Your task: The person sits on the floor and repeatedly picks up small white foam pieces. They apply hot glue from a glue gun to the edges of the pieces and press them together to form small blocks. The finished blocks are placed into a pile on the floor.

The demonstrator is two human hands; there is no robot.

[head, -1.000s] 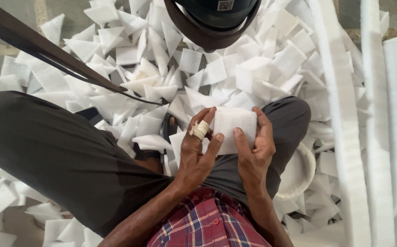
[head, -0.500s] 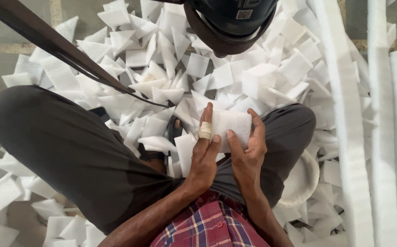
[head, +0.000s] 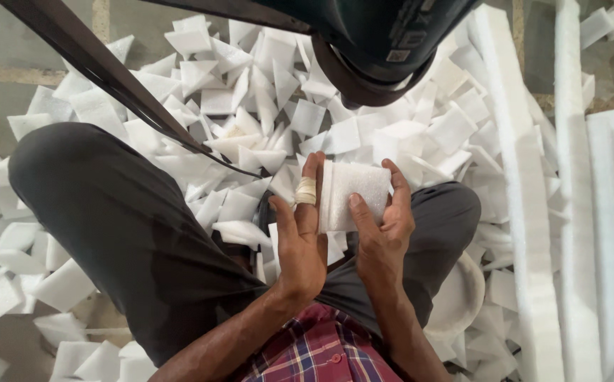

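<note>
A small stack of white foam sheets (head: 355, 192) is held upright between both hands, above my lap. My right hand (head: 385, 226) grips it from the right, thumb on its front face and fingers curled over the far edge. My left hand (head: 301, 240) is flat against the stack's left edge, fingers straight; its index finger wears a beige tape wrap (head: 307, 191). My legs in dark grey trousers (head: 123, 226) are crossed below, and a plaid shirt (head: 321, 350) shows at the bottom.
A heap of cut white foam pieces (head: 250, 106) covers the floor ahead and on the left. Long white foam strips (head: 533, 212) lie along the right. A white bowl (head: 459, 297) sits by my right knee. A dark strap (head: 108, 78) and headgear (head: 377, 42) hang overhead.
The foam stack stays between both hands and has been squared up; my left hand has flattened against its left edge. The camera view has shifted slightly.
</note>
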